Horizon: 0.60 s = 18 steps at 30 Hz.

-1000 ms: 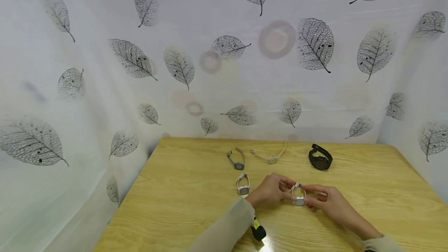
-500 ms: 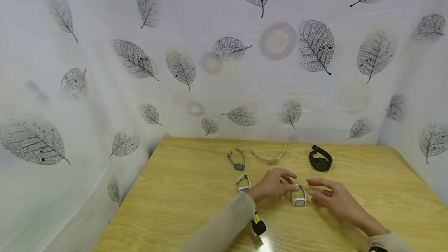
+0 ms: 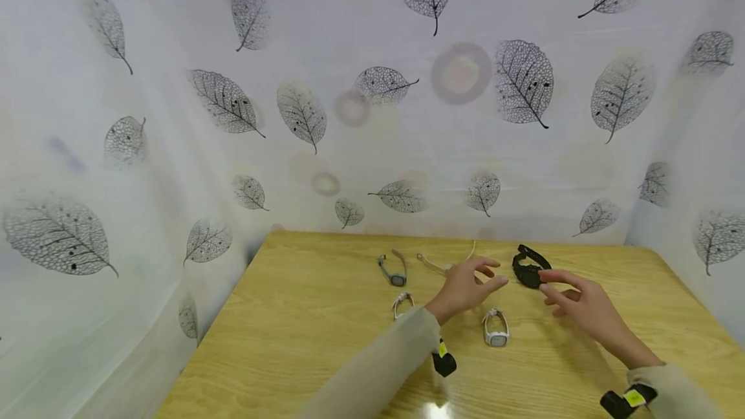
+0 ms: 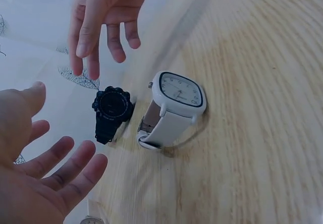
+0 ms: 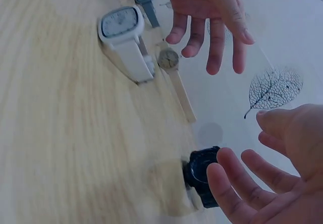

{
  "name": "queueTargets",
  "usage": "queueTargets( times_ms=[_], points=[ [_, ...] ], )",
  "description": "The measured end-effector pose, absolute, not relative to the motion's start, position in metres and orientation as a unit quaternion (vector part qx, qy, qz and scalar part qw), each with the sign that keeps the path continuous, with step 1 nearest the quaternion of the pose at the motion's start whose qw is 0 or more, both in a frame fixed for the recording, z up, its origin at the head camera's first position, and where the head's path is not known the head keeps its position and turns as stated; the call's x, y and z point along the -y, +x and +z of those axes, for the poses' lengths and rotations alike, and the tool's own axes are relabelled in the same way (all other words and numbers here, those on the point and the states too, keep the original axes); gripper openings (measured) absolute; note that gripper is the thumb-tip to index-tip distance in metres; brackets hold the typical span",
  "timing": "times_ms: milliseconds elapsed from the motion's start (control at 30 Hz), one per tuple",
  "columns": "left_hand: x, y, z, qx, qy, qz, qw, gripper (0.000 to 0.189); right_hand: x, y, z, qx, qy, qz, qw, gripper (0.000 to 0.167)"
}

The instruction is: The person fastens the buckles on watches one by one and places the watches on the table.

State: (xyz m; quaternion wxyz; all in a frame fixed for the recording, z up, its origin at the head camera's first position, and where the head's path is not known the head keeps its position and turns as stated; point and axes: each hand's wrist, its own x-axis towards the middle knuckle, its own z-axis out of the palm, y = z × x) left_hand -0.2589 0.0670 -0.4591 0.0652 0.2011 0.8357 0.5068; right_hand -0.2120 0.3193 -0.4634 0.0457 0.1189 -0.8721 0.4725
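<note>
A white watch [image 3: 497, 341] with a squarish face stands on the wooden table, its strap fastened into a loop. The left wrist view shows the white watch's dial [image 4: 181, 90] from close by, and neither hand touches it. My left hand [image 3: 464, 288] is held beyond it, fingers apart and loosely bent, holding nothing. To the right, my right hand [image 3: 584, 308] has its fingertips right by a chunky black watch [image 3: 527, 275]; its fingers are spread and relaxed. In the right wrist view the fingers overlap part of the black watch [image 5: 202, 164].
A grey-blue watch [image 3: 398, 280] lies at the back left. Beside it a thin pale watch [image 3: 432, 265] is partly covered by my left hand. Another light watch [image 3: 401, 300] sits behind the left sleeve [image 3: 384, 367]. A leaf-print curtain [image 3: 349, 147] borders the table [image 3: 279, 335].
Both hands have let go of the white watch, which stays standing on the table. They have moved away toward the back, the right one up to the black watch.
</note>
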Motion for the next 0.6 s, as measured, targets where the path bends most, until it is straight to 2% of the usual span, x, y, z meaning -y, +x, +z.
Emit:
queueTargets(
  times_ms=[267,600],
  points=[
    [-0.086,-0.276,-0.461,-0.834,0.188,0.517,0.042,0.043,-0.334,-0.228,-0.458,0.898,0.101,0.420,0.080,0.048],
    [-0.100,-0.294,-0.462,-0.837,0.183,0.515,0.023,0.051,-0.341,-0.248,-0.463,0.911,0.082,0.399,0.064,0.055]
  ],
)
